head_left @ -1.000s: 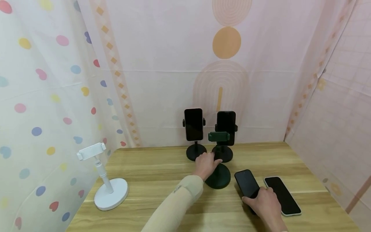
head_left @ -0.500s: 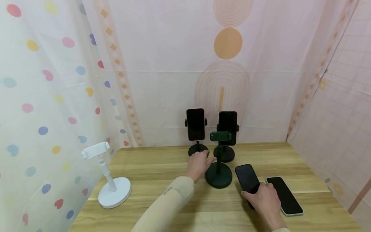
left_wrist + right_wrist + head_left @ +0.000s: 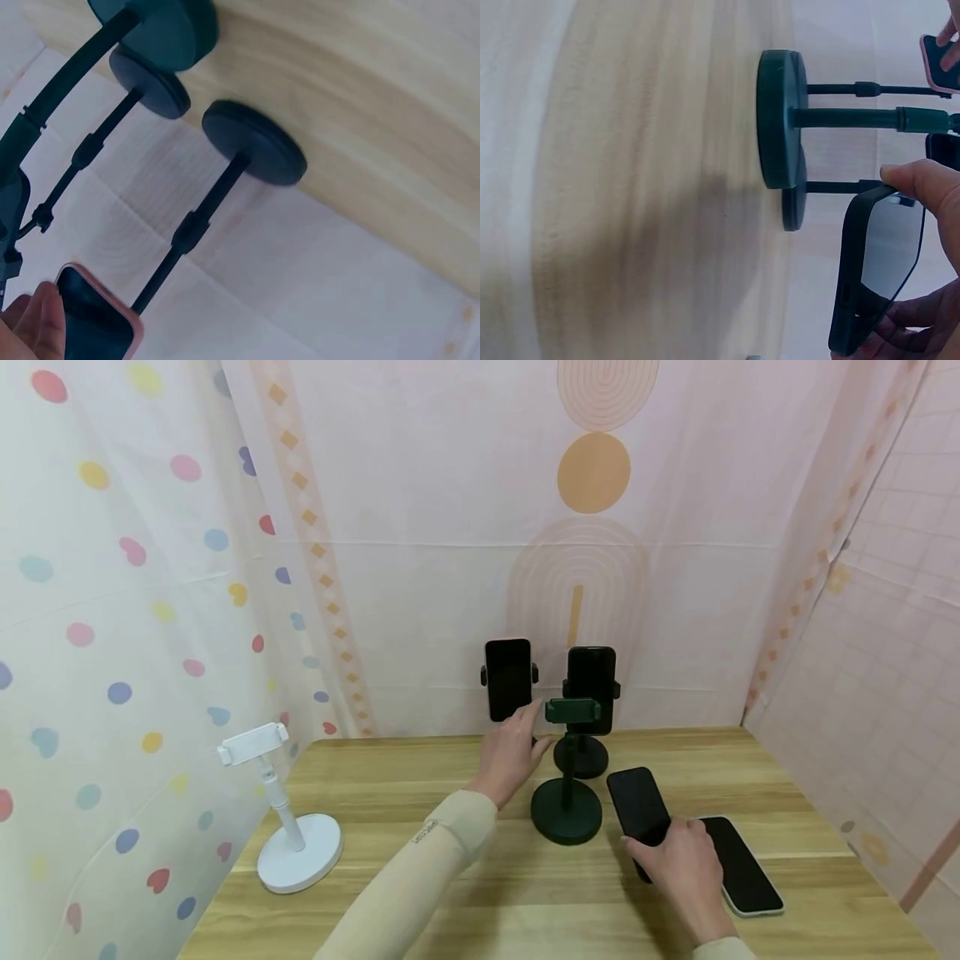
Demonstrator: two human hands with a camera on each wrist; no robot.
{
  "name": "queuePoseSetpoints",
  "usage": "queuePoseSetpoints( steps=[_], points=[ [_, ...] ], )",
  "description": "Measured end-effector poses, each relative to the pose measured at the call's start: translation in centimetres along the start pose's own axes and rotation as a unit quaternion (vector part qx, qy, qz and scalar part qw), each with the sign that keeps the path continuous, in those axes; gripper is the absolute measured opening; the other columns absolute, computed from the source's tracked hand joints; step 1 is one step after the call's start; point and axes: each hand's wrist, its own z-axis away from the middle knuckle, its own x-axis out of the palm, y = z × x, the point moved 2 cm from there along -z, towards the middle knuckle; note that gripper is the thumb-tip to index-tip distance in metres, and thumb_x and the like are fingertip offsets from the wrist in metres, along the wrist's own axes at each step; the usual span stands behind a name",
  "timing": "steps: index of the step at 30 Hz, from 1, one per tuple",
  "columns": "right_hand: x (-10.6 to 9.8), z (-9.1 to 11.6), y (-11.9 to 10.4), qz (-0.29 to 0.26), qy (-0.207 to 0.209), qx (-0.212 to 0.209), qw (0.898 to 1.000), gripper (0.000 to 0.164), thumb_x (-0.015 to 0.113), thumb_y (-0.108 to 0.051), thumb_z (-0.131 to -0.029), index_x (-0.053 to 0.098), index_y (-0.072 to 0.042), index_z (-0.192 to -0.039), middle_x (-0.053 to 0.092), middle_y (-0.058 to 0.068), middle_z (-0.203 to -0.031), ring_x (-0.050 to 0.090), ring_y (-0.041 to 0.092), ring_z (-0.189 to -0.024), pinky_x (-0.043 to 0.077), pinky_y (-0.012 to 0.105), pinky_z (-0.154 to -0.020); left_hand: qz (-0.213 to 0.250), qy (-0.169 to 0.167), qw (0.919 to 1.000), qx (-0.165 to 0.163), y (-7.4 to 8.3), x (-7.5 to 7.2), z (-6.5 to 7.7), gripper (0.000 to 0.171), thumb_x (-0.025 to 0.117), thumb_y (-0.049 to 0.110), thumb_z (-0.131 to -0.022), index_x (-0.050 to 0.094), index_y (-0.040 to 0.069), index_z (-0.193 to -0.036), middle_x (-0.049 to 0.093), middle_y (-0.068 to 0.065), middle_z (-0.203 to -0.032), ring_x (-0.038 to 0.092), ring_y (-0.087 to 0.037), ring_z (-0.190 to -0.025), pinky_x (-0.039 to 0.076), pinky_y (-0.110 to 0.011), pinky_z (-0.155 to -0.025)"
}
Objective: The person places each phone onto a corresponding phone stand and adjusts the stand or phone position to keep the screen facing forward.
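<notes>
My right hand (image 3: 684, 868) grips a black phone (image 3: 637, 806) above the table, thumb on one long edge and fingers on the other; the right wrist view shows its dark case (image 3: 847, 292). My left hand (image 3: 510, 752) is raised with fingers loosely extended, just left of a dark green phone stand (image 3: 566, 814) whose clamp holds nothing. Its fingers (image 3: 51, 319) overlap a pink-edged phone (image 3: 94, 315) in the left wrist view; I cannot tell whether they touch it. That phone sits upright in a black stand, whose base is hidden behind my left hand in the head view.
Behind the green stand, another black stand (image 3: 581, 758) carries an upright phone (image 3: 592, 672). A white stand (image 3: 300, 852) with a bare clamp is at the left. One light-edged phone (image 3: 746, 868) lies flat on the wooden table (image 3: 397, 760), right of my right hand. Curtains enclose the back and sides.
My left hand has come off the green stand's stem and moved left and up, toward the left upright phone. My right hand has raised the black phone slightly. The view has shifted a little.
</notes>
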Motion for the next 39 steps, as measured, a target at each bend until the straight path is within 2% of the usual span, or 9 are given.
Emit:
queuePoseSetpoints(
  steps=[4, 7, 11, 18, 24, 29, 39],
  points=[
    [-0.5, 0.0, -0.4, -0.002, 0.014, -0.006, 1.000, 0.088, 0.072, -0.058, -0.067, 0.058, 0.020, -0.105, 0.054, 0.037, -0.099, 0.055, 0.046, -0.087, 0.049, 0.060, -0.068, -0.054, 0.018, 0.9973, 0.046, 0.4, -0.3, -0.9, 0.066, 0.071, 0.035, -0.084, 0.047, 0.006, -0.138, 0.061, -0.010, -0.127, 0.066, -0.021, -0.088, 0.059, -0.035, -0.067],
    [-0.8, 0.0, -0.7, -0.004, 0.031, -0.013, 0.999, 0.086, 0.073, -0.057, -0.066, 0.059, 0.019, -0.104, 0.055, 0.036, -0.098, 0.055, 0.047, -0.087, 0.049, 0.061, -0.067, -0.078, 0.021, 0.9944, 0.068, 0.7, -0.5, -1.5, 0.065, 0.072, 0.035, -0.084, 0.049, 0.006, -0.137, 0.060, -0.009, -0.128, 0.065, -0.020, -0.091, 0.059, -0.034, -0.068],
    [-1.1, 0.0, -1.1, -0.009, 0.047, -0.016, 0.999, 0.083, 0.074, -0.054, -0.067, 0.059, 0.018, -0.106, 0.056, 0.036, -0.100, 0.055, 0.047, -0.088, 0.049, 0.061, -0.067, -0.094, 0.015, 0.9918, 0.084, 1.0, -0.5, -2.2, 0.060, 0.072, 0.035, -0.084, 0.053, 0.008, -0.134, 0.064, -0.007, -0.125, 0.064, -0.020, -0.096, 0.059, -0.034, -0.071],
    [-1.7, -0.3, -1.8, -0.021, 0.053, -0.018, 0.998, 0.085, 0.072, -0.058, -0.068, 0.059, 0.015, -0.109, 0.057, 0.035, -0.103, 0.055, 0.047, -0.090, 0.049, 0.061, -0.070, -0.132, -0.004, 0.9846, 0.114, 1.6, -0.3, -3.0, 0.050, 0.072, 0.030, -0.085, 0.058, 0.011, -0.129, 0.066, -0.004, -0.122, 0.062, -0.017, -0.103, 0.058, -0.032, -0.076],
    [-2.2, -0.6, -2.3, -0.030, 0.073, -0.028, 0.996, 0.078, 0.073, -0.056, -0.068, 0.063, 0.013, -0.104, 0.059, 0.034, -0.099, 0.056, 0.046, -0.087, 0.048, 0.061, -0.068, -0.178, -0.009, 0.9755, 0.129, 1.8, -0.2, -3.2, 0.051, 0.071, 0.034, -0.085, 0.058, 0.012, -0.129, 0.066, -0.003, -0.121, 0.061, -0.016, -0.104, 0.058, -0.031, -0.073],
    [-2.6, -0.7, -2.6, -0.032, 0.082, -0.041, 0.995, 0.083, 0.073, -0.057, -0.069, 0.061, 0.015, -0.108, 0.060, 0.035, -0.100, 0.056, 0.047, -0.089, 0.048, 0.061, -0.070, -0.194, -0.008, 0.9714, 0.136, 2.0, -0.6, -3.4, 0.047, 0.072, 0.033, -0.085, 0.061, 0.011, -0.125, 0.068, -0.004, -0.119, 0.062, -0.016, -0.103, 0.058, -0.032, -0.075],
    [-3.0, -0.7, -2.9, -0.030, 0.079, -0.048, 0.995, 0.087, 0.072, -0.059, -0.070, 0.060, 0.015, -0.112, 0.059, 0.035, -0.102, 0.055, 0.047, -0.092, 0.048, 0.061, -0.072, -0.188, -0.039, 0.9739, 0.121, 2.3, -0.7, -3.6, 0.042, 0.070, 0.033, -0.086, 0.061, 0.010, -0.120, 0.070, -0.003, -0.114, 0.065, -0.013, -0.095, 0.056, -0.029, -0.070]
  ],
)
